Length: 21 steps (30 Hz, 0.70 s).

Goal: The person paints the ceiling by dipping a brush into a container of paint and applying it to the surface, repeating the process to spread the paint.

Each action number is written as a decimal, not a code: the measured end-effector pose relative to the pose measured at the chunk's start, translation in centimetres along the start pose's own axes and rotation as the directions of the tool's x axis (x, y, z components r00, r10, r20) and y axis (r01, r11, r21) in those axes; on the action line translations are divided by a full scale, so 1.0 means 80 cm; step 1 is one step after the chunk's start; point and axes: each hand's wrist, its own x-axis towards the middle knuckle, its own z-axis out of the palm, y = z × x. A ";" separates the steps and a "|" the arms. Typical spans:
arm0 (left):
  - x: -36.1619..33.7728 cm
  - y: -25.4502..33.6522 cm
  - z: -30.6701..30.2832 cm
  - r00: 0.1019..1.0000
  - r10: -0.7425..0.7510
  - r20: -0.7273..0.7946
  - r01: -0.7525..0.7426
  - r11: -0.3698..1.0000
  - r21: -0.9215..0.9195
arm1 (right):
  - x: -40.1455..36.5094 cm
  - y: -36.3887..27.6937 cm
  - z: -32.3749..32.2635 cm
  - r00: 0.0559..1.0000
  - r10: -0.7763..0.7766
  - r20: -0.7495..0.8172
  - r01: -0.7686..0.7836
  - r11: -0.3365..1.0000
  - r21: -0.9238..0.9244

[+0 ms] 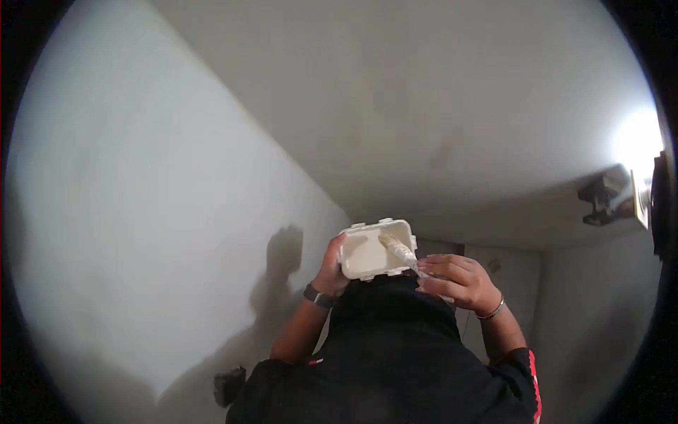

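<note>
A white rectangular tub point(361, 254) with small tabs along its rim is tilted toward the camera, and pale paint or a similar substance coats its inside. My left hand point(332, 267) grips the tub by its left side, with a dark band on the wrist. In my right hand point(462, 281) is a brush point(401, 252), its handle between the fingers and its whitish bristles inside the tub at the right. A thin bracelet circles my right wrist. The lower end of the brush handle is mostly hidden by the fingers.
A pale wall point(155, 198) rises on the left, carrying my shadow. Another light surface point(395, 106) spans the top. At the right edge a bright lamp point(639, 145) shines beside a dark object point(604, 198). A small dark object point(229, 386) shows at lower left.
</note>
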 end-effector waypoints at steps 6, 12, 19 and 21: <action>-0.005 0.005 -0.007 0.999 -0.028 0.016 0.027 0.997 0.071 | 0.069 0.026 0.008 0.844 -0.346 0.409 0.359 0.932 0.049; -0.004 0.009 -0.017 0.998 0.003 0.058 -0.006 0.999 0.052 | 0.084 0.043 0.016 0.810 -0.424 0.405 0.413 0.903 0.120; -0.008 -0.019 -0.020 0.998 -0.029 0.054 0.035 0.994 -0.103 | -0.064 0.042 0.080 0.828 0.493 -0.268 -0.293 0.788 0.542; -0.009 -0.030 -0.013 0.998 0.045 0.040 -0.040 0.993 -0.114 | -0.093 0.039 0.104 0.621 0.725 -0.296 -0.408 0.622 0.668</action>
